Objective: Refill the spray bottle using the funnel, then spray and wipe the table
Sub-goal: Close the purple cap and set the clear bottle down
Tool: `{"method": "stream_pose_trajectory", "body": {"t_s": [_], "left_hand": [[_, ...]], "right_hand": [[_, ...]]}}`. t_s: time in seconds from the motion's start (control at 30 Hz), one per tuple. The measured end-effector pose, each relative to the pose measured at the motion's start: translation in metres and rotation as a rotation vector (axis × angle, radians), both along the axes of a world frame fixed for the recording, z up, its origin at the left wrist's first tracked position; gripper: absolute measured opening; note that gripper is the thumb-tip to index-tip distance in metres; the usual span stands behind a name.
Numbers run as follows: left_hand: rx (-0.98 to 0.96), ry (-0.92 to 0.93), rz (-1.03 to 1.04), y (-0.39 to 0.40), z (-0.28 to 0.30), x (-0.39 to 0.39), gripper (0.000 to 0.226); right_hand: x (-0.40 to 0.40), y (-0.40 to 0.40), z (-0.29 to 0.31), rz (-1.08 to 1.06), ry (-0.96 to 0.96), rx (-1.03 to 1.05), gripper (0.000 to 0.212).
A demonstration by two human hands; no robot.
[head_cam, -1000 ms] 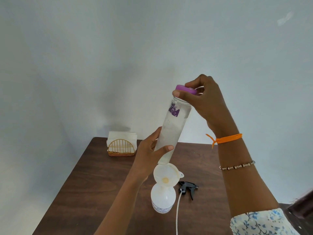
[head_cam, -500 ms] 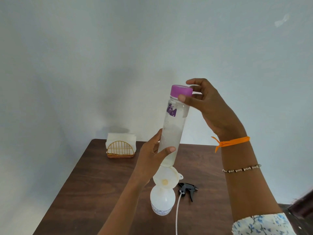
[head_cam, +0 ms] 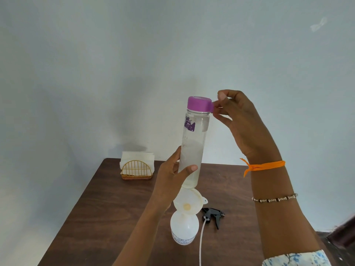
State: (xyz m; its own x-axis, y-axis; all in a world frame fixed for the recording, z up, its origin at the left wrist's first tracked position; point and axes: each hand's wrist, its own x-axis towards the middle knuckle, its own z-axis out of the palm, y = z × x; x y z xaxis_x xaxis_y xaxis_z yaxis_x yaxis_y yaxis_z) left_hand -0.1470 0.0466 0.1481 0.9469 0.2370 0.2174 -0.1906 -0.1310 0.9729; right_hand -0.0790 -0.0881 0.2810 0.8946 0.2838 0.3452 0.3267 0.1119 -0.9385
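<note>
Nothing is poured yet: at frame centre the left hand [head_cam: 171, 174] grips the water bottle [head_cam: 193, 148], the right hand [head_cam: 238, 120] pinches its purple cap [head_cam: 199, 104], above the funnel [head_cam: 189, 202] in the spray bottle [head_cam: 184, 229].

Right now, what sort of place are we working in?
Probably a plain room at home: a dark wooden table against a bare pale wall, with a wire napkin holder holding white napkins.

The left hand [head_cam: 171, 173] grips a clear water bottle [head_cam: 193, 144] upright above a white funnel [head_cam: 189, 201] seated in the spray bottle [head_cam: 184, 230]. The right hand [head_cam: 242, 121] pinches its purple cap [head_cam: 199, 104]. On the brown table [head_cam: 107, 217], a black sprayer head [head_cam: 212, 215] lies right of the spray bottle, and a napkin holder [head_cam: 136, 168] stands at the far left.
</note>
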Motion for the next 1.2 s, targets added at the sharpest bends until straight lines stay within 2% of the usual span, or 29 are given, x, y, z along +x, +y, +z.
{"method": "stream_pose_trajectory", "body": {"t_s": [0.07,0.23,0.33,0.4,0.53,0.6,0.67,0.77,0.87,0.97,1.07,1.2], "left_hand": [[-0.013,0.007,0.008,0.001,0.000,0.000,0.051],[-0.006,0.024,-0.027,0.000,0.003,-0.003,0.049],[0.020,0.025,-0.059,0.000,0.004,-0.004,0.048],[0.048,0.032,-0.084,-0.001,0.004,-0.004,0.049],[0.081,0.040,-0.088,-0.004,0.001,-0.004,0.050],[0.085,0.037,-0.080,-0.005,0.000,-0.003,0.051],[0.067,0.034,-0.066,-0.005,0.000,-0.003,0.051],[-0.012,0.026,-0.018,-0.002,0.000,-0.003,0.051],[-0.075,0.016,-0.006,0.002,0.002,-0.003,0.054],[-0.058,0.033,-0.026,0.003,0.004,-0.005,0.053],[-0.035,0.043,-0.018,0.000,0.001,-0.005,0.051],[-0.015,0.035,0.011,0.000,-0.001,-0.003,0.058]], "right_hand": [[-0.003,-0.001,0.001,0.005,-0.052,0.060,0.013],[0.002,0.002,-0.004,-0.128,-0.143,0.070,0.020],[0.007,0.001,-0.009,0.080,-0.019,0.083,0.039],[0.005,0.003,-0.011,0.158,0.005,0.061,0.043],[-0.005,0.014,-0.011,-0.042,-0.045,0.001,0.040],[-0.008,0.017,-0.010,-0.157,-0.073,-0.079,0.047],[-0.011,0.017,-0.008,-0.179,-0.087,-0.137,0.052],[-0.016,0.011,-0.004,-0.166,-0.112,-0.209,0.044],[-0.017,0.004,-0.001,-0.184,-0.124,-0.195,0.036],[-0.015,0.005,-0.001,-0.146,-0.092,-0.171,0.038],[-0.014,0.006,-0.003,0.021,-0.007,-0.147,0.040],[-0.017,0.005,-0.002,-0.032,-0.082,-0.227,0.036]]}}
